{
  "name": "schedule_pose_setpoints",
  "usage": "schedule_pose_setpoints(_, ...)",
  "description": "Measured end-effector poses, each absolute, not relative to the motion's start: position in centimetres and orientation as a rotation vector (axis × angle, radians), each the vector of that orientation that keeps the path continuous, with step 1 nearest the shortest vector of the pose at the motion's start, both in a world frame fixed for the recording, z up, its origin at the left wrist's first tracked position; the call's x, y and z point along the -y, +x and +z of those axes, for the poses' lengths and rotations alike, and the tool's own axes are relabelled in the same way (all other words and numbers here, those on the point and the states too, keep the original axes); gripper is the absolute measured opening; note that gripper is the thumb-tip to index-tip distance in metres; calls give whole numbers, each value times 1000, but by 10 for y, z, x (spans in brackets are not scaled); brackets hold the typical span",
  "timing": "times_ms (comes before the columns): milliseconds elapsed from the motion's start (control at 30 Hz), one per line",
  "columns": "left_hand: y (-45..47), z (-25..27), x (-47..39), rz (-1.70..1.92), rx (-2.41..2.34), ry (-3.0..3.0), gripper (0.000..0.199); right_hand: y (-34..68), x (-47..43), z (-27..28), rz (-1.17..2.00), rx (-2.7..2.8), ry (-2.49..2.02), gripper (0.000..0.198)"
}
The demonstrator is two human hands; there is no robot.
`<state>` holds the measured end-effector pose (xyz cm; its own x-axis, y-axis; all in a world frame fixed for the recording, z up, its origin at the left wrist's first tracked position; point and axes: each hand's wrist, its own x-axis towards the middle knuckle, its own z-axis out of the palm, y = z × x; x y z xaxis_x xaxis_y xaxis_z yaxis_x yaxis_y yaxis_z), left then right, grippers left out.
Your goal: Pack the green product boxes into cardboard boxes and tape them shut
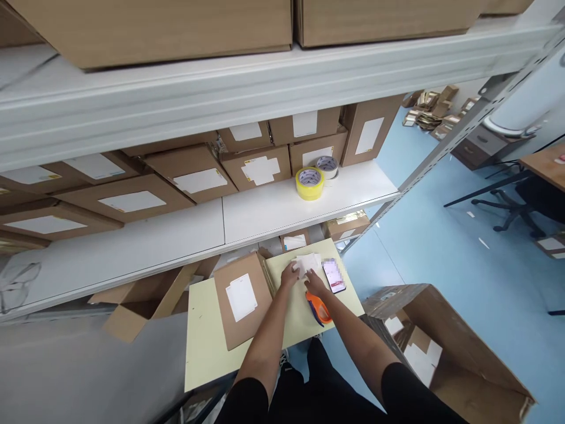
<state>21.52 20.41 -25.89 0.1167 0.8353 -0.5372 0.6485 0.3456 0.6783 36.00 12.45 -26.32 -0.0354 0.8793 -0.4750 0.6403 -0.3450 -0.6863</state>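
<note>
White paper slips (311, 260) lie in a loose, overlapping stack near the far edge of a small pale-yellow table (200, 347). My left hand (289, 275) grips their left side with its fingers closed. At their near edge, my right hand (315, 284) pinches the paper. Just below my right hand rests an orange and blue tape dispenser (318, 308). A phone (334, 275) with a lit screen lies to the right of the slips. To the left is a closed cardboard box (242, 306) with white labels on top.
A shelf (265, 215) behind the table bears labelled boxes, a yellow tape roll (309, 184) and a pale tape roll (327, 166). An open carton (468, 365) with labelled parcels stands at right on the blue floor. Another open carton (150, 300) is below the shelf at left.
</note>
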Motion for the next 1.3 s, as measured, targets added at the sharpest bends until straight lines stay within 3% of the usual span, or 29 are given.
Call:
schedule_pose_setpoints(100, 213, -245, -199, 269, -1497, 1418, 28, 361, -114, -250, 1274, 1456, -1857, 49)
schedule_pose_setpoints(233, 205, -215, -196, 410, -1393, 1510, 13, 361, -100, -220, 1303, 1104, -1715, 50)
schedule_pose_setpoints(367, 191, -181, -200, 449, -1233, 1589, 17, 366, -91, -186, 1300, 835, -1548, 52)
schedule_pose_setpoints(500, 180, -152, -211, 391, -1103, 1659, 24, 376, -90, -162, 1301, 693, -1513, 74)
schedule_pose_setpoints(667, 175, -123, -220, 392, -996, 1700, 29, 387, -95, -144, 1327, 680, -1431, 51)
schedule_pose_setpoints(833, 175, -102, -220, 320, -863, 1642, 39, 397, -85, -129, 1267, 621, -1406, 42)
schedule_pose_setpoints(1067, 182, -90, -218, 52, -831, 1696, 37, 421, -71, -114, 1313, 712, -1380, 44)
schedule_pose_setpoints(1300, 166, -92, -218, 230, -916, 1652, 39, 435, -68, -117, 1135, 637, -1424, 53)
